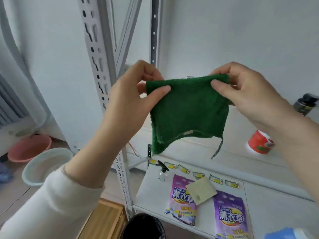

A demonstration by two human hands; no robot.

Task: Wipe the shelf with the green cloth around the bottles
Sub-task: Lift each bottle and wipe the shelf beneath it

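My left hand (131, 94) and right hand (246, 94) hold the green cloth (188, 114) up in the air, one at each top corner. On the left, my thumb (160, 91) presses flat on the front of the cloth and my curled fingers pinch it from behind. The right hand does the same: its thumb (219, 85) lies on the front just below the top edge, with the fingers bent over the back. The cloth hides the fingertips of both hands, so I cannot tell how many of them touch it.

The cloth hangs between my hands, clear of the shelf (233, 152) below and behind it. A loose thread (216, 150) dangles from its lower right corner.

On that shelf, to the right, stands a red-and-white container (260, 142), partly behind my right wrist. Farther back is a dark bottle (304, 104), blurred and cut by the frame edge; its label is unreadable.

On the lower shelf (146, 187) stands a small clear spray bottle (163, 171). Beside it lie two purple lavender bags (183, 195) and what may be a beige sponge (202, 190) resting across them. A blue item (279, 234) at the bottom edge is cut off.

On the floor to the left sit a pink basin (29, 149) and a white basin (46, 166), and a black bin (145, 226) is half out of frame.
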